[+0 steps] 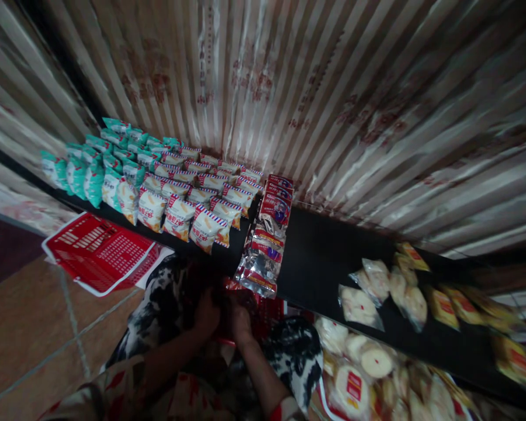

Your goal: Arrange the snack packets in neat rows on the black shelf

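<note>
My left hand (207, 313) and my right hand (240, 323) are close together between my knees, low in front of the black shelf (315, 251). Both look curled around something dark, but shadow hides the fingertips and I cannot make out what it is. Just beyond them, at the shelf's edge, a row of red and silver packets (267, 245) runs back toward the curtain. Part of a red basket (272, 310) shows beside my right hand.
White snack bags (177, 216) and turquoise bags (94, 181) stand in rows at left. A red basket (109, 251) is on the tiled floor. Wrapped flat breads (359, 305) and yellow packets (442, 307) lie at right, above a filled basket (326, 403). A pleated curtain (263, 88) hangs behind.
</note>
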A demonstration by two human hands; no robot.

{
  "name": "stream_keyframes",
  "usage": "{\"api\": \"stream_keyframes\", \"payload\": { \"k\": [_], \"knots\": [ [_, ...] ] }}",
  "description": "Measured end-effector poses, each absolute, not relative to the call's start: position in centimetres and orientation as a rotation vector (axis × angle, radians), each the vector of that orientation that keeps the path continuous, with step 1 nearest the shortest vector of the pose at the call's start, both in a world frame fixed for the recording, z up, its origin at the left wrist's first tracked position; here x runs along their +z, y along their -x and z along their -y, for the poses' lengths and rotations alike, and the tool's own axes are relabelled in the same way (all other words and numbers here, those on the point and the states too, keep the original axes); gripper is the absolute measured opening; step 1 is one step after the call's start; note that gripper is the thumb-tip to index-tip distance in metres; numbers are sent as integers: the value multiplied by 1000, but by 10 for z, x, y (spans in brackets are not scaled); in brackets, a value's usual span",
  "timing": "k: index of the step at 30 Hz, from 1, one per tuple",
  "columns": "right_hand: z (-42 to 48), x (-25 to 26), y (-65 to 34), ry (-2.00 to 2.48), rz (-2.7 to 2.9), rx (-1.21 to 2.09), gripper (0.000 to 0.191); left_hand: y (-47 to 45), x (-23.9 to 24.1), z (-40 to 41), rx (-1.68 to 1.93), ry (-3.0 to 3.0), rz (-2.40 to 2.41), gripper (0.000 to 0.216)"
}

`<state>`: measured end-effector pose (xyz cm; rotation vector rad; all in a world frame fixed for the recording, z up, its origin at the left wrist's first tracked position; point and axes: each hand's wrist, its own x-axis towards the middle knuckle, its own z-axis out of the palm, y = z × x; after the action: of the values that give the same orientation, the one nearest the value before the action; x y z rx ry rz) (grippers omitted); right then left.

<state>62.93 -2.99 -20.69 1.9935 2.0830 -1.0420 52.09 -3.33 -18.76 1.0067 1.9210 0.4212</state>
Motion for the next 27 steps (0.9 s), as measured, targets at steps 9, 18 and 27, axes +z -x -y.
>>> {"api": "stream_keyframes", "payload": {
  "k": [9,18,27],
  "knots": [
    [57,-153,-639,-2295,-2657,-1063,37,-508,-171,51,955,-640,-1573,54],
    [53,-95,-656,-2800,-2651,-1029,36,-507,-134,73,989,-681,-1118,43],
    [49,-79,-673,-3114,-2251,-1770,50,-526,-87,50,956,-1056,-1254,27]
  ]
}}
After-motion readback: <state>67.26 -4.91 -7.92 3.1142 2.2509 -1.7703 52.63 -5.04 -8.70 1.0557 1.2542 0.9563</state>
